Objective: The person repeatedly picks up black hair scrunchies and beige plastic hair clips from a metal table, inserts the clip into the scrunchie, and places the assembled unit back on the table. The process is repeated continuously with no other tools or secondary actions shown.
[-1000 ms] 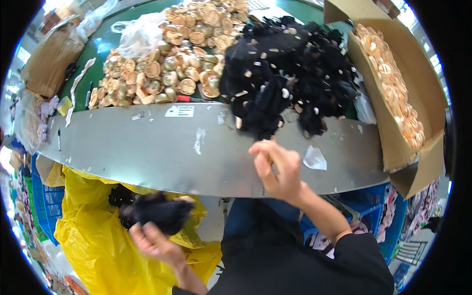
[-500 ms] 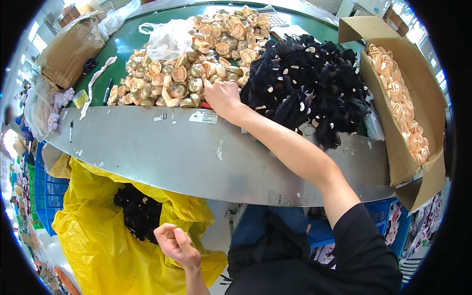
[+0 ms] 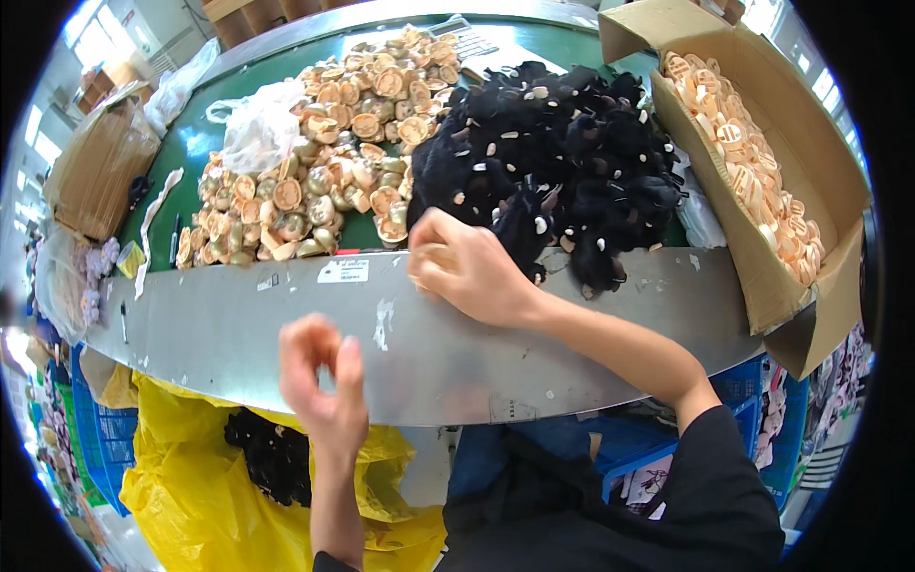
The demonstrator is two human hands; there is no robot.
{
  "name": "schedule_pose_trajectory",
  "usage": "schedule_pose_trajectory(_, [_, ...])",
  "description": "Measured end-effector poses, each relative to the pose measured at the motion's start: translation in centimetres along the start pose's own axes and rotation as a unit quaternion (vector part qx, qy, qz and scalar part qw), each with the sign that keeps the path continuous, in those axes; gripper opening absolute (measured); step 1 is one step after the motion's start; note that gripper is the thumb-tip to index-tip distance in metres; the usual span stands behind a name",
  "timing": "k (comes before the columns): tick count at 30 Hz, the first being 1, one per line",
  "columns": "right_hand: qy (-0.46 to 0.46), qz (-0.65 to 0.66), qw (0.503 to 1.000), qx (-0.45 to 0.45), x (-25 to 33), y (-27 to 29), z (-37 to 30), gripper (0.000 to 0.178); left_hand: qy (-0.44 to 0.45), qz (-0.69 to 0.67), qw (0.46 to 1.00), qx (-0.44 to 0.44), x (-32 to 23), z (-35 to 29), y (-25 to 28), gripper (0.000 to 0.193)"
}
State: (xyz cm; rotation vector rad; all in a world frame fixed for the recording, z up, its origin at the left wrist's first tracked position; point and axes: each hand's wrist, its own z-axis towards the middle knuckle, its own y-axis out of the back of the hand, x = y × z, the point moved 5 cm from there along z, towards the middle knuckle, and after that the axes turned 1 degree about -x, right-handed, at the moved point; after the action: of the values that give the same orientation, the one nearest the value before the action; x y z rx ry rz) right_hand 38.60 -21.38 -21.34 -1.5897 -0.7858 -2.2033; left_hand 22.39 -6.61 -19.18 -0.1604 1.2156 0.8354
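Note:
Above the front metal edge of the table, my right hand (image 3: pixel 467 276) has its fingers curled round a small beige plastic piece (image 3: pixel 435 255), mostly covered by the fingers. My left hand (image 3: pixel 324 381), somewhat blurred, is raised over the table's near edge; its fingers are bent, the thumb stands apart, and nothing shows between them. Beyond the hands spreads a heap of hollow beige and gold plastic shells (image 3: pixel 288 194). To its right, close to my right hand, lies a pile of black plush pieces (image 3: pixel 572 143) with small white bits on them.
A cardboard box (image 3: pixel 710 172) of peach plastic pieces (image 3: pixel 734 143) stands at the right. A clear plastic bag (image 3: pixel 262 129) lies against the shells. Another carton (image 3: pixel 100 176) is at the far left. Below the table, a yellow bag (image 3: pixel 210 486) holds black plush (image 3: pixel 272 453).
My right hand has drawn back from the shell heap toward me with a beige piece in it. My left hand has risen from over the yellow bag to the table edge, its thumb now apart.

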Motion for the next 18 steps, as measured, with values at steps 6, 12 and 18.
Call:
schedule_pose_trajectory(6, [-0.124,0.046,0.991,0.011,-0.4,4.7,-9.2,0.022,-0.199,0.27,0.939,0.069,1.0,11.1,-14.7,0.05])
schedule_pose_trajectory(12, [-0.116,0.082,0.987,-0.079,-2.2,6.8,-17.0,0.023,-0.091,0.158,0.978,0.1,2.5,13.5,-15.7,0.026])
schedule_pose_trajectory(18, [-0.044,0.038,0.985,-0.161,1.0,7.8,-16.6,0.025,0.121,-0.144,0.977,0.105,-2.1,5.8,-8.4,0.041])
